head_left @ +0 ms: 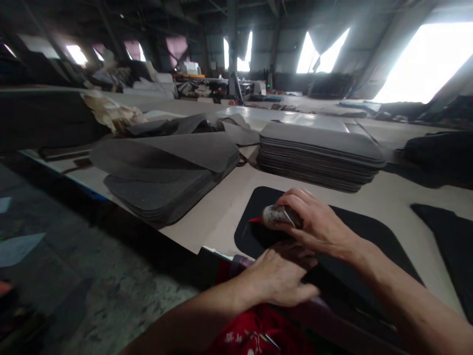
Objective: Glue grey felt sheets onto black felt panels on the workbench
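Observation:
A black sheet with rounded corners [364, 224] lies flat on the table in front of me. My right hand [312, 217] is wrapped round a worn, whitish squeeze bottle [279, 216], tilted so that its red nozzle points left, close above the sheet. A faint pale line shows on the sheet near the nozzle. My left hand [279, 276] rests at the sheet's near edge, below the bottle, with fingers stretched and thumb apart. Part of the sheet is hidden under both hands.
Behind the sheet stands a neat stack of dark rounded pieces [318, 158]. Grey sheets [173, 162] lie loosely piled to the left, near the table edge. Another black piece [449, 241] lies at the right. The concrete floor [121, 291] shows at lower left.

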A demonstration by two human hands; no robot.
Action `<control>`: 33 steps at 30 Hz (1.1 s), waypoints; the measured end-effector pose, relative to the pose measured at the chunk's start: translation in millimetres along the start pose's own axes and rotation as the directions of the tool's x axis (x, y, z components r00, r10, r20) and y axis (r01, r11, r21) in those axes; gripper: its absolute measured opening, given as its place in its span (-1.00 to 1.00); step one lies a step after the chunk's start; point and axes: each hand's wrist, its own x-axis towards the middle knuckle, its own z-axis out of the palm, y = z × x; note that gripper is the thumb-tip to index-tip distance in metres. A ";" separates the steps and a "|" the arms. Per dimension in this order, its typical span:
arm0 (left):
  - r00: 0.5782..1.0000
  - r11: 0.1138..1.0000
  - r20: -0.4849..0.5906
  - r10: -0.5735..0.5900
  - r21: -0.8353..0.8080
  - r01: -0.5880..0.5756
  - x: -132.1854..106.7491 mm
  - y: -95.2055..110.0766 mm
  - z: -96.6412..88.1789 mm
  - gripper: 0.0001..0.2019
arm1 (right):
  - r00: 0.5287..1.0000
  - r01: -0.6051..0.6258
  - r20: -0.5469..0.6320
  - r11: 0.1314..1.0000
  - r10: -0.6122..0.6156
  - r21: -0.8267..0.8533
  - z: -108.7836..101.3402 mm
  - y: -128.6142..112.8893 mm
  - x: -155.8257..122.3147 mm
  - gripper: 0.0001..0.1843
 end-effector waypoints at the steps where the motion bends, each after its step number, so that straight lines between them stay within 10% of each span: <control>1: 1.000 1.000 -0.001 -0.001 0.004 0.001 -0.1 -0.3 1.0 -0.65 | 1.000 -0.002 -0.009 1.000 0.001 -0.021 1.2 2.5 1.6 -0.78; 19: 0.999 0.999 -0.008 -0.033 -0.037 0.033 -4.2 -4.9 11.6 -0.48 | 0.975 -0.182 -0.168 0.956 0.145 -0.231 19.3 75.0 42.0 -0.71; 33: 0.999 0.999 -0.013 -0.042 -0.028 0.042 -4.2 -4.1 11.2 -0.50 | 0.976 -0.187 -0.117 0.982 0.185 -0.004 10.5 44.5 17.8 -0.70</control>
